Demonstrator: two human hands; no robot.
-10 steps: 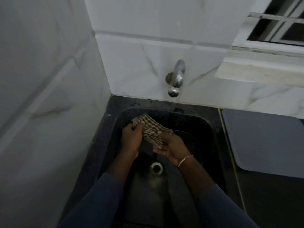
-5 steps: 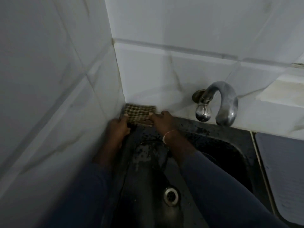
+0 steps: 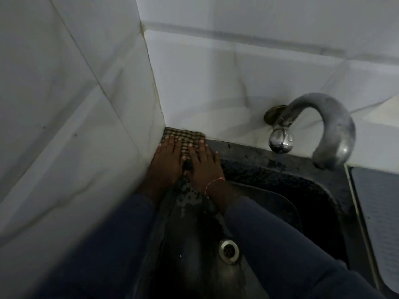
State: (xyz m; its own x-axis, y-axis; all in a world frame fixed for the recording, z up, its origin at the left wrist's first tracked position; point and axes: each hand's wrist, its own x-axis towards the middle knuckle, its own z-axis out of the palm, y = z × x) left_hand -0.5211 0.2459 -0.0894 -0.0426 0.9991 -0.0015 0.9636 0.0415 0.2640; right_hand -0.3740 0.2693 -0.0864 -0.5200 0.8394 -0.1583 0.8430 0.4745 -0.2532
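Note:
A checked brown-and-cream cloth (image 3: 185, 135) lies flat on the sink's back left corner ledge, tight against the two tiled walls. My left hand (image 3: 167, 157) presses on its left part with straight fingers. My right hand (image 3: 203, 162), a thin bracelet at its wrist, lies flat beside it with the fingers spread over the cloth's right part and the ledge. The cloth's near edge is hidden under both hands.
The dark steel sink (image 3: 280, 162) is wet, with a round drain (image 3: 228, 251) at the bottom. A curved metal tap (image 3: 323, 130) sticks out of the back wall to the right. White marble tiles (image 3: 75, 104) close off the left. A grey mat (image 3: 380, 212) lies at the right.
A second ago both hands held the cloth over the basin. They carried it up into the back left corner, laid it flat, and now press on it with straight fingers.

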